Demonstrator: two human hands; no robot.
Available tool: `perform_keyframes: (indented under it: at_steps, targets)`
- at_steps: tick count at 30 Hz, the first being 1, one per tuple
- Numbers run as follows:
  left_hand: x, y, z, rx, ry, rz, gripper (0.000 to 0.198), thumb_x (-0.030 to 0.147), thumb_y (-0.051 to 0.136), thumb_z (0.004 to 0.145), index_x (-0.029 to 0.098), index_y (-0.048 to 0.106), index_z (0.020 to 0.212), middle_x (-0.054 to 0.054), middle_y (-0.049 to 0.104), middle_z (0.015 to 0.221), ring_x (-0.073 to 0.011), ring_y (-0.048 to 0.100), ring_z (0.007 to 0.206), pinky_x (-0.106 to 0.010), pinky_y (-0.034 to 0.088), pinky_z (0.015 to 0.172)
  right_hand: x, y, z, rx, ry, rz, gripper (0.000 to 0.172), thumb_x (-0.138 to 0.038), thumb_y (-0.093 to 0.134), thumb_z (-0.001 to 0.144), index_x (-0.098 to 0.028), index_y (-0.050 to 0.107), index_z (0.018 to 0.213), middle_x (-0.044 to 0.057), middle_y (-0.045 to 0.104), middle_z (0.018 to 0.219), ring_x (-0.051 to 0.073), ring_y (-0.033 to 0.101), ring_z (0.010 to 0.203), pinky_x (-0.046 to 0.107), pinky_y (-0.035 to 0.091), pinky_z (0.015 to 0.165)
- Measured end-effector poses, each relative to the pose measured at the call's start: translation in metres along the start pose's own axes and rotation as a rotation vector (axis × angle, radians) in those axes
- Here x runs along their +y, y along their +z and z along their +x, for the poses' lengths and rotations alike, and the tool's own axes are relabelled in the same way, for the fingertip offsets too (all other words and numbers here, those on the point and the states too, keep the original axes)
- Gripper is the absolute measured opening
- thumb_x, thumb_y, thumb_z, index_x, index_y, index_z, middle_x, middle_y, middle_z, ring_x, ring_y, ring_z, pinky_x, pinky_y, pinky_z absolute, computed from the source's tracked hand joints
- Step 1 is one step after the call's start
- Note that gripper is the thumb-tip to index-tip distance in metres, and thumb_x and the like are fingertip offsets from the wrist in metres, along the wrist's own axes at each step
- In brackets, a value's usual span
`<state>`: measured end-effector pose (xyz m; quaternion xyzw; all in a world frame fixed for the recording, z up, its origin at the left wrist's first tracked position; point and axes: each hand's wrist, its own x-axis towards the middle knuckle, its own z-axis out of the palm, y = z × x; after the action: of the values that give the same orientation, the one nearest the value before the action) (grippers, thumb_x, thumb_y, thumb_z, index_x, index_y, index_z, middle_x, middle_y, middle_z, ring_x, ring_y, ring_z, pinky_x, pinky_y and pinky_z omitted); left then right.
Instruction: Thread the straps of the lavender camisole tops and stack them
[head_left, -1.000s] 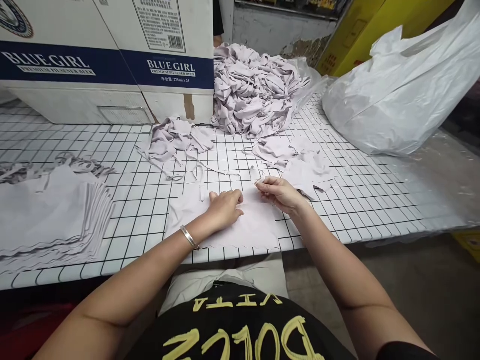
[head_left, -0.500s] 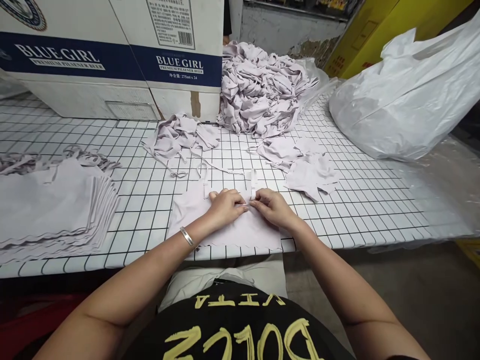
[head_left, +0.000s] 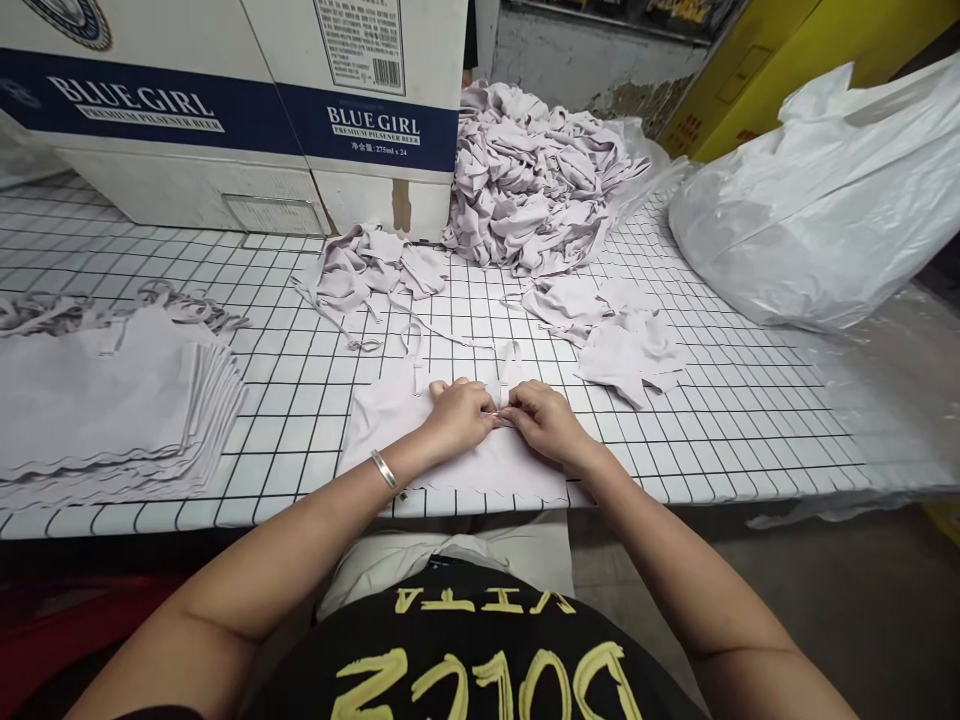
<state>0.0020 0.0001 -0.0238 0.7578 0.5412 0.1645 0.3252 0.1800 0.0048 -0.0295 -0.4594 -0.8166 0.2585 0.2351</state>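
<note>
A pale pinkish-grey camisole top (head_left: 450, 470) lies flat at the table's front edge, its thin straps pointing away from me. My left hand (head_left: 461, 415) is pinched on the camisole near the base of its right strap (head_left: 510, 368). Close beside it, fingertips nearly meeting, my right hand (head_left: 547, 420) pinches the same spot. A small bit of fabric or strap end shows between the fingertips, too small to make out. The left strap (head_left: 416, 360) lies loose in a loop beyond my left hand.
A neat stack of camisoles (head_left: 97, 400) lies at left. Loose crumpled camisoles (head_left: 375, 265) and more pieces (head_left: 630, 345) lie beyond my hands. Behind are a beer carton (head_left: 225, 170), a big heap of garments (head_left: 540, 180) and a white plastic bag (head_left: 817, 210) on the checked tablecloth (head_left: 735, 420).
The view has shifted slightly, so things sit a little further right. Both hands keep pinching the same place, fingertips slightly closer together.
</note>
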Motion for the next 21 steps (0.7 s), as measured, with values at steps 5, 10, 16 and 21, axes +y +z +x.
perform_keyframes:
  at_steps: [5,10,16,21]
  targets:
    - [-0.003,0.001,0.0,0.008,-0.034,-0.044,0.024,0.038,0.064,0.085,0.018,0.065,0.07,-0.002,0.069,0.09,-0.023,0.053,0.098,-0.043,0.023,0.088,0.001,0.007,0.0,0.068,0.088,0.103,0.016,-0.023,0.06,0.081,-0.021,0.051,0.068,0.002,0.055,0.069,0.018,0.049,0.071,0.033,0.038,0.069]
    - [-0.006,-0.001,-0.003,0.022,-0.027,-0.068,0.02,0.038,0.064,0.082,0.021,0.069,0.075,-0.002,0.068,0.09,-0.0239,0.053,0.099,-0.043,0.023,0.09,-0.004,0.0,0.004,0.019,0.312,0.44,0.022,-0.039,0.069,0.075,-0.019,0.059,0.072,0.001,0.056,0.07,0.015,0.048,0.067,0.029,0.038,0.063]
    - [-0.007,0.002,-0.002,0.024,0.006,-0.105,0.014,0.033,0.062,0.081,0.021,0.068,0.074,-0.001,0.067,0.084,-0.0223,0.055,0.095,-0.043,0.024,0.09,-0.02,0.012,0.012,0.068,0.437,0.798,0.029,-0.041,0.074,0.069,-0.018,0.057,0.07,-0.001,0.054,0.069,0.012,0.048,0.062,0.027,0.039,0.058]
    - [-0.006,0.002,-0.001,0.04,-0.051,-0.155,0.018,0.036,0.064,0.08,0.021,0.067,0.072,0.0,0.067,0.082,-0.0228,0.055,0.097,-0.045,0.023,0.093,-0.02,0.008,0.013,0.077,0.508,0.879,0.029,-0.037,0.079,0.064,-0.018,0.061,0.076,0.0,0.058,0.07,0.011,0.051,0.061,0.027,0.042,0.059]
